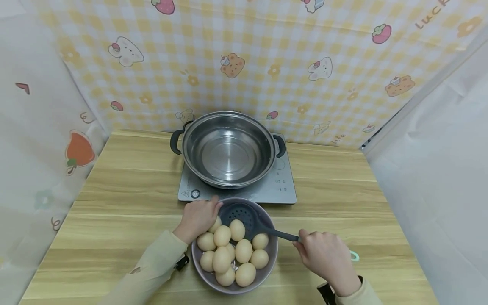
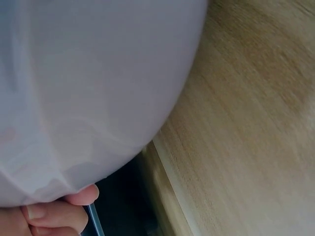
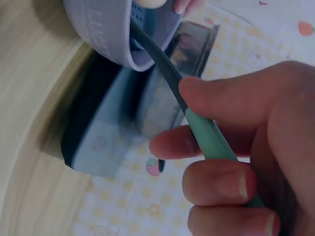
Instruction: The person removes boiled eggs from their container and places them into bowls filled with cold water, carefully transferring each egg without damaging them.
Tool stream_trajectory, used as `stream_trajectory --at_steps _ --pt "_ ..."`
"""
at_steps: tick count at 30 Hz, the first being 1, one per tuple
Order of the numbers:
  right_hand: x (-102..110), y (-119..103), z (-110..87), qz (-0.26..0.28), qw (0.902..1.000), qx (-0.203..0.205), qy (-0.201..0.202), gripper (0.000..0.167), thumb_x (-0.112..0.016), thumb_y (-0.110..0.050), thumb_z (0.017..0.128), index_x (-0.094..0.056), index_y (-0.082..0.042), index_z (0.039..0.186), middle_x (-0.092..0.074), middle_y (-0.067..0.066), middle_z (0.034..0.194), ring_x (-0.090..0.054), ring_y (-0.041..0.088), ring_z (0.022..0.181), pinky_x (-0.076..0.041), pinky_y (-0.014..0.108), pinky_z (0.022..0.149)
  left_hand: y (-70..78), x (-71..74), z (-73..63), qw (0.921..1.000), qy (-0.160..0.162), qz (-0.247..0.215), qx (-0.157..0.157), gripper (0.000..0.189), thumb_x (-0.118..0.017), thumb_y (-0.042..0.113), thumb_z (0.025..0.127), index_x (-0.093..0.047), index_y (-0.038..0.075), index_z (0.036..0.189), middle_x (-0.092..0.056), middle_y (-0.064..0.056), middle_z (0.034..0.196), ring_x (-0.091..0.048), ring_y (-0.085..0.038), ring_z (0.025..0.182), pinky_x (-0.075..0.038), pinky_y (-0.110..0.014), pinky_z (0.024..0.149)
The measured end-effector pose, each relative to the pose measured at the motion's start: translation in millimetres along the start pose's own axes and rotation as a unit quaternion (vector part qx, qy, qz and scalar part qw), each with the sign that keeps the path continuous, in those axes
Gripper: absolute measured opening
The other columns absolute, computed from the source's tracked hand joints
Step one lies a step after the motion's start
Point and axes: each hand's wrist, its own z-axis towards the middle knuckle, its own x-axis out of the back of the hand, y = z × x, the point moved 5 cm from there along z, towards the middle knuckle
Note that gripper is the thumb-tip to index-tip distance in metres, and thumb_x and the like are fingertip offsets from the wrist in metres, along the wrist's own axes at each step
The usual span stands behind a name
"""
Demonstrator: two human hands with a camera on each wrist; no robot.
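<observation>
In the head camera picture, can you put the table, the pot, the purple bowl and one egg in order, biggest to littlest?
1. Table
2. Pot and purple bowl: too alike to rank. The pot looks wider, but the bowl seems nearer the camera.
3. One egg

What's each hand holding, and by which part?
The right hand holds the slotted spoon by its green handle; the left hand grips the bowl by its rim.

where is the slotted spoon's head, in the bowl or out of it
In: the perforated head lies within the bowl, beside the eggs.
</observation>
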Motion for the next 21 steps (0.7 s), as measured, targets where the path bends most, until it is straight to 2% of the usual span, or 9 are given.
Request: stream_trajectory --at_steps 4,12,21 --pt "3 6 -3.1 0.006 0.9998 -0.010 -0.019 0.042 -0.068 -0.034 0.074 -0.034 -0.018 0.056 -0.017 -0.012 0.045 -0.016 0.004 0.037 -0.016 0.023 0.034 0.3 -0.6 0.4 1.0000 0.003 0.002 -0.003 0.022 -0.051 0.029 0.092 -0.050 0.010 0.080 -0.052 -0.010 0.051 -0.052 -0.030 0.044 -0.033 -0.038 0.036" --pt "7 12 -6.5 0.043 0.9943 -0.041 -0.088 0.041 -0.066 -0.036 0.080 -0.035 -0.019 0.059 -0.022 -0.013 0.046 -0.023 0.005 0.039 -0.019 0.024 0.036 -0.7 -0.9 0.5 0.9999 0.013 0.009 -0.007 0.023 -0.052 0.029 0.091 -0.048 0.011 0.077 -0.051 -0.009 0.050 -0.051 -0.029 0.044 -0.033 -0.037 0.036" --pt "10 18 -9.1 0.068 0.9891 -0.054 -0.119 0.040 -0.064 -0.036 0.082 -0.035 -0.021 0.060 -0.023 -0.013 0.047 -0.024 0.003 0.040 -0.020 0.022 0.038 -0.6 -2.1 0.3 1.0000 0.002 0.002 -0.002 0.023 -0.050 0.029 0.092 -0.049 0.011 0.079 -0.052 -0.010 0.052 -0.052 -0.030 0.045 -0.034 -0.038 0.037"
